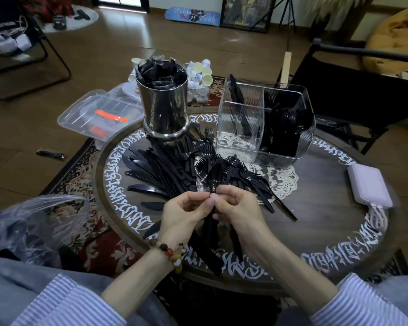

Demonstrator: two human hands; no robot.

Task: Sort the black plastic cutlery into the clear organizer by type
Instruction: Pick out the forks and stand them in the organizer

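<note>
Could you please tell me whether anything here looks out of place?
One black piece lies on the floor left of the table, away from the pile; it is too blurred to identify.

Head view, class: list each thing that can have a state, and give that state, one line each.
Left hand: pinches spoon's handle.
Right hand: pinches spoon's handle.
Spoon: held, bowl pointing away.
Clear organizer: upright, partly filled.
Metal canister: upright, full of black packets.
Cutlery pile: loose on table.

The way to the clear organizer (265, 123) is hemmed on the left by the metal canister (164, 102), while bare table (320, 184) is left open on the right
</note>
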